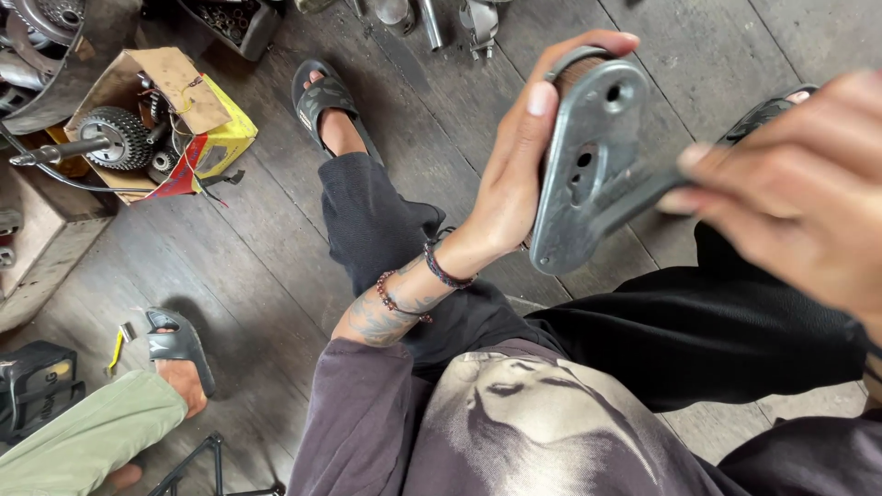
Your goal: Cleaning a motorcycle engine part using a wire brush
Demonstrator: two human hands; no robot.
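Observation:
My left hand [520,163] is wrapped around a grey metal part [588,165] with a flat, oval plate face and several holes, held up over my knees. My right hand [797,188], blurred at the right edge, pinches a thin dark tool [634,197] whose tip rests against the plate's face. Beaded bracelets [432,271] circle my left wrist. I sit on a dark wooden floor [266,266] in black trousers and sandals.
A torn cardboard box [156,110] with gears and a shaft lies at the upper left. Metal parts line the top edge. Another person's leg in green trousers and a sandal [179,344] is at the lower left, beside a black case [32,381].

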